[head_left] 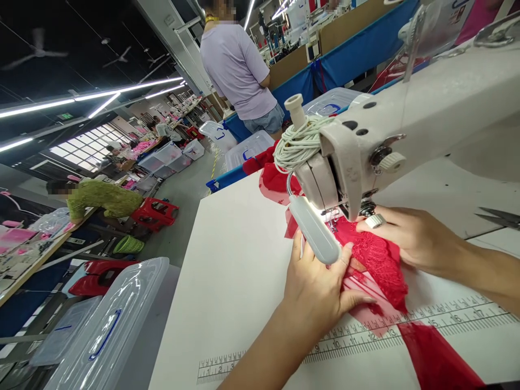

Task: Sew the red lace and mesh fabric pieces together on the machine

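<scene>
left hand (pixel 314 281), right hand (pixel 424 238) — both touching red lace fabric (pixel 377 254)

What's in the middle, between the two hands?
In the head view, red lace lies between the left hand and the right hand.

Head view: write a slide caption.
Left hand and right hand on red lace fabric at a white sewing machine.

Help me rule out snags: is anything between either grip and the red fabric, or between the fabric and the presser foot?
Nothing visible: left grip and right grip both touch the red fabric, which reaches the presser foot. The lamp partly hides the left grip.
</scene>
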{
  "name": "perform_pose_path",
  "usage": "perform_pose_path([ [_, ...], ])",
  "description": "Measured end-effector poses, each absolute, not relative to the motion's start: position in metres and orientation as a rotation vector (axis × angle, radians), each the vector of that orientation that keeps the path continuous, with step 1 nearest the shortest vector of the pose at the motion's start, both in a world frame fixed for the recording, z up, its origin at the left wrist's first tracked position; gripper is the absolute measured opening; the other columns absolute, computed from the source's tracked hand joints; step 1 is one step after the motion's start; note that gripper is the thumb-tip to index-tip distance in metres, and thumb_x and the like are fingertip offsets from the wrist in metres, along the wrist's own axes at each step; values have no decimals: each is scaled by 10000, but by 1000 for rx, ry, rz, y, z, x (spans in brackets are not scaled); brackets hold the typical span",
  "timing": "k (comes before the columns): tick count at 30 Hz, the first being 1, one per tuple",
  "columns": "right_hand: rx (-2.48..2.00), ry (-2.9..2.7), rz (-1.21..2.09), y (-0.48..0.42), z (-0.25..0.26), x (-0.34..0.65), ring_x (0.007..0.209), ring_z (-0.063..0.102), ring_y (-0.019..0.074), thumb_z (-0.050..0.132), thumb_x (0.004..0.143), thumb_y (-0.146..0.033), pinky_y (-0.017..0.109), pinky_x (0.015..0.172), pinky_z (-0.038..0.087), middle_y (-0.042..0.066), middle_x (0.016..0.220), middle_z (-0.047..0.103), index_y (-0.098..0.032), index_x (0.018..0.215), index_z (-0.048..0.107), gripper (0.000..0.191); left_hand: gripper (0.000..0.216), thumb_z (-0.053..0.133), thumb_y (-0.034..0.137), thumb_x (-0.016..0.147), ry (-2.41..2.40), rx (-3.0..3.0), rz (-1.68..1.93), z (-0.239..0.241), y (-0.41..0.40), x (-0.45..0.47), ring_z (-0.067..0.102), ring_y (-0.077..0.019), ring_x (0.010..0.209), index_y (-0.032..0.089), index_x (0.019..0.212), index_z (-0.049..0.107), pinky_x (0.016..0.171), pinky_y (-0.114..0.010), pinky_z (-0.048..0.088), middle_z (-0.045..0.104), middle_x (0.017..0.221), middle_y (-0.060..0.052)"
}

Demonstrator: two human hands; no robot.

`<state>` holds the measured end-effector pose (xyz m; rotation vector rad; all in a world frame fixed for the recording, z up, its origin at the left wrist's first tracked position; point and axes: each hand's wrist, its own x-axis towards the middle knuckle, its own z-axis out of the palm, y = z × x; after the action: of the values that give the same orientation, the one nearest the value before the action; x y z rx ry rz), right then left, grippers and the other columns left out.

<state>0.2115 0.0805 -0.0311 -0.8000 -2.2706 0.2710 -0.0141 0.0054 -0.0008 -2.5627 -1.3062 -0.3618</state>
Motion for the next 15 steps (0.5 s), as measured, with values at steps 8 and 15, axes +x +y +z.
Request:
perform_pose_path([
  [8, -645, -1903, 250, 79, -16, 215, 858, 664, 208, 481, 981, -30, 316, 704, 541, 26, 918, 650, -268, 919, 562, 259, 741, 426, 748, 930, -1304, -2582, -395, 1, 7, -14, 596, -373, 1249, 159, 1318, 655, 1086, -620, 450, 661, 1317, -198],
  [15, -722, -2142, 310, 90, -29, 223, 926, 614, 249, 449, 953, -56, 339, 686, 488, 64, 927, 605, -243, 807, 462, 238, 693, 457, 726, 937, -1304, -2591, -417, 0, 3, -17, 627, -358, 1189, 185, 1329, 641, 1073, -622, 453, 668, 1304, -182],
])
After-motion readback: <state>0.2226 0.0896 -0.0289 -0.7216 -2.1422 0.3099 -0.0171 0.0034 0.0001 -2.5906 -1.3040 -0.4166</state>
